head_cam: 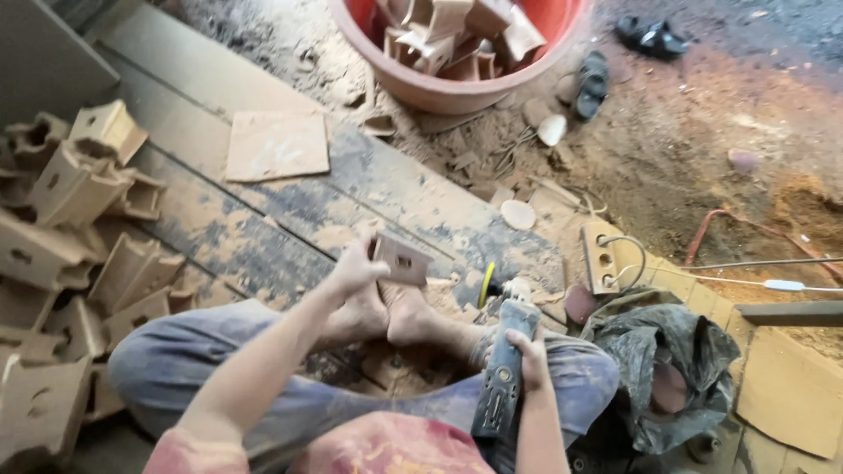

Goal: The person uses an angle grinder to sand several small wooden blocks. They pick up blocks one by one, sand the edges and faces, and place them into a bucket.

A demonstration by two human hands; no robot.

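Left hand grips a small wooden block, pinned against the bare feet. Right hand clenched round an angle grinder, disc just right of the block. One red tub of similar blocks well ahead of the hands; a pile of wooden pieces, too many to count, left of them. Two dark sandals beyond. Sawdust-covered plank floor, dirt past it.

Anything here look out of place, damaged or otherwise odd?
Yes. The left hand steadies a small wooden block against bare feet, while the right hand holds an angle grinder just beside them. Sawdust coats the boards, and loose sandals lie by the red tub.
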